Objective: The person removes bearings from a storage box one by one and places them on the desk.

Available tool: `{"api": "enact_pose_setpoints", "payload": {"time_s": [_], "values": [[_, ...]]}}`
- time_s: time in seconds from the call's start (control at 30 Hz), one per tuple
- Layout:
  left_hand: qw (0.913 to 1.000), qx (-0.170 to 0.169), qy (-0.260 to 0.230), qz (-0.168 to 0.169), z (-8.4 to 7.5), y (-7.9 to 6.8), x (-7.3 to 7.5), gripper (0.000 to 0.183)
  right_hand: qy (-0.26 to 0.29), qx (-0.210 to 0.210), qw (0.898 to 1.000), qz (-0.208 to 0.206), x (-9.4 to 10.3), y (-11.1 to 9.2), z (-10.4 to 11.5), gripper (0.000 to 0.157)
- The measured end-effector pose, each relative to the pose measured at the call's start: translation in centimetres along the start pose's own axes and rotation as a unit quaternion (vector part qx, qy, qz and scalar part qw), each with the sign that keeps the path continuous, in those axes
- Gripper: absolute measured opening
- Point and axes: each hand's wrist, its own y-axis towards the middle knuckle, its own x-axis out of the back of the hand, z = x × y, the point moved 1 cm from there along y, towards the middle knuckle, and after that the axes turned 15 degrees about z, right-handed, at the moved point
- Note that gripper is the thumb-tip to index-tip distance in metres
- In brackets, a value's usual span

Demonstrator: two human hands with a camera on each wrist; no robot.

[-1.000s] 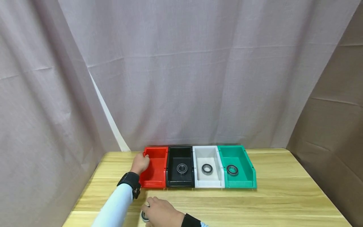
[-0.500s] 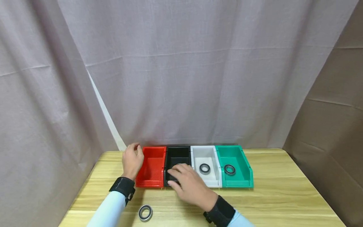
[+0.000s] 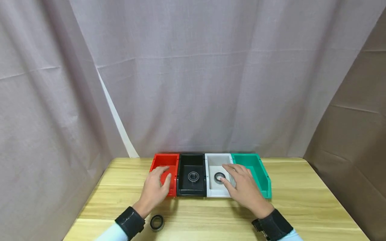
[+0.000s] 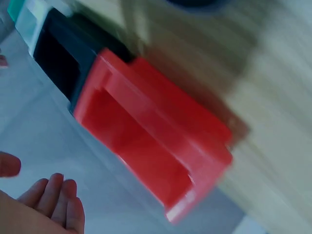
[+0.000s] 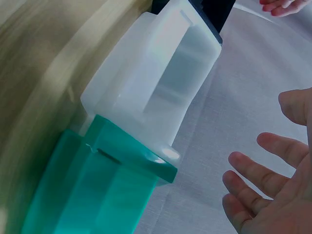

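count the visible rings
3: one ring in the black bin, another ring in the white bin, a third ring on the table. The right hand may hide more in the green bin.

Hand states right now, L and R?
Left hand: open, holding nothing, by the red bin.
Right hand: open, holding nothing, by the white bin and green bin.

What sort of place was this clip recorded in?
Probably a staged sorting or filming booth, not a working shop: hanging cloth encloses a wooden table, on which four coloured bins stand in a row, with a metal ring in front.
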Motion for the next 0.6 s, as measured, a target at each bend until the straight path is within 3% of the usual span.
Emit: {"api": "enact_pose_setpoints", "payload": {"time_s": [0.1, 0.27, 0.6], "values": [[0.9993, 0.0, -0.027, 0.024, -1.0, -0.3, -0.5, 0.033, -0.003, -0.009, 1.0, 0.008, 0.0, 0.0, 0.2, 0.05], [0.9977, 0.008, -0.056, 0.037, -2.4, -0.8, -1.3, 0.032, 0.006, -0.005, 1.0, 0.009, -0.3, 0.2, 0.7, 0.05], [0.9965, 0.029, -0.062, 0.048, -3.0, -0.2, -1.7, 0.034, 0.012, -0.002, 1.0, -0.008, -0.4, 0.0, 0.8, 0.048]]}}
